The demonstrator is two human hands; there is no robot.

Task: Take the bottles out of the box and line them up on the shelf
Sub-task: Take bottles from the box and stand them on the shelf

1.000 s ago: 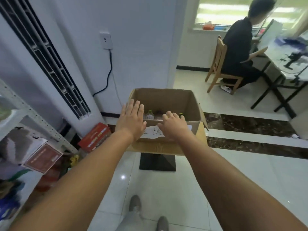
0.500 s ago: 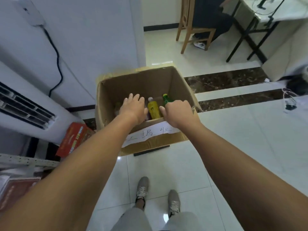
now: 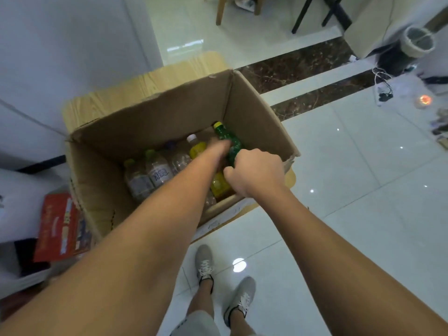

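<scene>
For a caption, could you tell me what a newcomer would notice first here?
Both arms reach into the open box at centre, left hand and right hand meeting at the green bottle by its right wall. Clear bottles crowd the box's left side.

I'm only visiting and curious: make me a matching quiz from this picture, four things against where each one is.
Things:
1 green bottle
2 clear bottles
3 red carton
4 shoes

Places:
A outside the box, to its left
B on the person's feet
C inside the box, by its right wall
D inside the box, left part

Pairs: 1-C, 2-D, 3-A, 4-B.
</scene>
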